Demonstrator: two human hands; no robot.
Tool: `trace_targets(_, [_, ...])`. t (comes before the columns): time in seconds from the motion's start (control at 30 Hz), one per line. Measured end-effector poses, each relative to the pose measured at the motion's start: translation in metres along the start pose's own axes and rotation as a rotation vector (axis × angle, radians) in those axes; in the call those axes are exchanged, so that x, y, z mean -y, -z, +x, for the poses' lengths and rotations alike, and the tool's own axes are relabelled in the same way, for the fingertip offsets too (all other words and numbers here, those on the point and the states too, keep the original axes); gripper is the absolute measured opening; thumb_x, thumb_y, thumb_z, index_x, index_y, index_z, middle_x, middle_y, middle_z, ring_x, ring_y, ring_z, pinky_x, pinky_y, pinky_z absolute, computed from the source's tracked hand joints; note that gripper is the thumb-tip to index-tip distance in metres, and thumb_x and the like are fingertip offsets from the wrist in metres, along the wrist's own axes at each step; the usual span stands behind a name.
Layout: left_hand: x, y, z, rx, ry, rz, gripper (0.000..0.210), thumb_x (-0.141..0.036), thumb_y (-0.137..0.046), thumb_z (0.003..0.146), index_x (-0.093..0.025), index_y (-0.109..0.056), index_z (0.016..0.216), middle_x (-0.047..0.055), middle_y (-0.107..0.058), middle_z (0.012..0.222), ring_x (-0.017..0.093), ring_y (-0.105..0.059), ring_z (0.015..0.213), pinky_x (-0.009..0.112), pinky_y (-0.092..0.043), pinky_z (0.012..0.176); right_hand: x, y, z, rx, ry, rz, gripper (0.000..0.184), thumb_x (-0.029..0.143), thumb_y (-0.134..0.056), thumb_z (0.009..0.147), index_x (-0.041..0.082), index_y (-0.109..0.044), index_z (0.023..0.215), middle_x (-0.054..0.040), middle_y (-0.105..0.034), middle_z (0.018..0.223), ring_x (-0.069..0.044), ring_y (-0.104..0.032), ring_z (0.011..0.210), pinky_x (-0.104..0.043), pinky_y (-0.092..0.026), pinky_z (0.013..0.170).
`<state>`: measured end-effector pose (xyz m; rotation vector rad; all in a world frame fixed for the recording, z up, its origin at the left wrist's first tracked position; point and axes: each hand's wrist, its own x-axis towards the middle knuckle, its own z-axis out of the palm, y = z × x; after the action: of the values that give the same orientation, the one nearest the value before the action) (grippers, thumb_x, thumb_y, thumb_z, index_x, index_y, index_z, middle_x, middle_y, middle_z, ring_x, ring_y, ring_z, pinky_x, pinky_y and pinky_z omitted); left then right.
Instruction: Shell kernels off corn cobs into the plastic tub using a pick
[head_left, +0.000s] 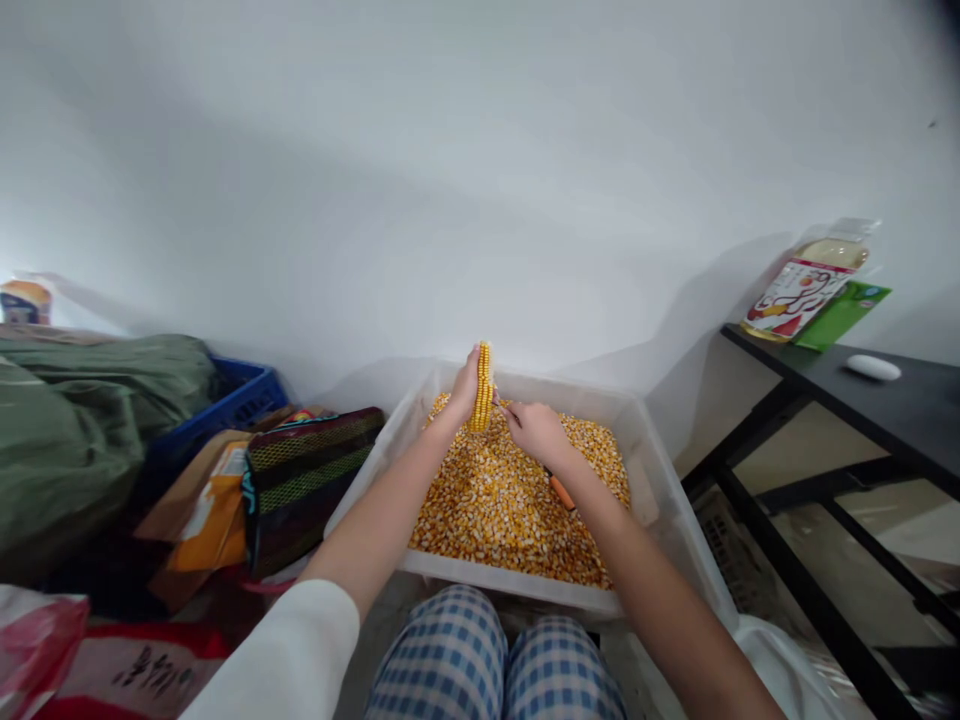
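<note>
My left hand [466, 385] is closed around a yellow ear of corn [483, 390], which stands upright over the bin. Part of the cob's right edge looks pale, where kernels are gone. My right hand [541, 434] is closed on a thin tool with an orange and black handle [561, 492]. Its narrow tip points at the lower right side of the cob; whether it touches is too small to tell. Below both hands, loose corn kernels [495, 510] fill much of a translucent plastic bin [517, 584].
At left are a blue crate [255, 392], a green cloth cover [82, 430], a striped mesh bag [315, 480] and red and white sacks [142, 670]. A black table [911, 400] at right bears a bottle [806, 285], a green packet [840, 315] and a white oval object [873, 368]. A white wall rises behind.
</note>
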<state>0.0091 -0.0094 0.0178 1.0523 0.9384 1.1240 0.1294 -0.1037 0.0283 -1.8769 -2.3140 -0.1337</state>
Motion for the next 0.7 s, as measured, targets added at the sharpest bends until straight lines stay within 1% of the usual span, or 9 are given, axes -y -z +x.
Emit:
trace_targets(0.1, [0.005, 0.005, 0.008, -0.013, 0.011, 0.012, 0.065, -0.080, -0.030, 0.069, -0.019, -0.051, 0.069, 0.003, -0.051, 0.044, 0.016, -0.052, 0.040, 0.027, -0.039, 0.042, 0.002, 0.001, -0.001, 0.006, 0.003, -0.029, 0.039, 0.033, -0.028, 0.095, 0.018, -0.064, 0.099, -0.0106, -0.068, 0.093, -0.021, -0.064, 0.085, -0.027, -0.042, 0.074])
trace_targets(0.17, [0.008, 0.007, 0.012, -0.020, -0.003, 0.013, 0.063, -0.080, -0.033, 0.069, -0.019, -0.051, 0.070, 0.002, -0.052, 0.045, 0.016, -0.053, 0.040, 0.026, -0.040, 0.042, 0.002, 0.002, -0.002, 0.004, 0.001, -0.044, 0.039, 0.033, -0.028, 0.095, 0.018, -0.064, 0.100, -0.0107, -0.068, 0.093, -0.022, -0.064, 0.084, -0.028, -0.043, 0.074])
trace_targets(0.43, [0.009, 0.008, 0.015, -0.016, -0.005, 0.055, 0.061, -0.078, -0.035, 0.070, -0.019, -0.051, 0.070, 0.002, -0.052, 0.046, 0.016, -0.055, 0.042, 0.026, -0.042, 0.044, 0.001, 0.003, -0.001, -0.010, 0.004, -0.065, 0.040, 0.035, -0.028, 0.095, 0.019, -0.064, 0.096, -0.0100, -0.069, 0.089, -0.022, -0.065, 0.082, -0.028, -0.044, 0.073])
trace_targets(0.7, [0.010, 0.007, 0.013, -0.025, -0.035, 0.082, 0.059, -0.077, -0.035, 0.071, -0.020, -0.050, 0.070, 0.001, -0.050, 0.047, 0.017, -0.054, 0.042, 0.028, -0.042, 0.043, 0.002, 0.001, 0.000, 0.019, 0.018, -0.070, 0.040, 0.032, -0.028, 0.095, 0.018, -0.065, 0.097, -0.0121, -0.068, 0.092, -0.023, -0.064, 0.086, -0.030, -0.044, 0.077])
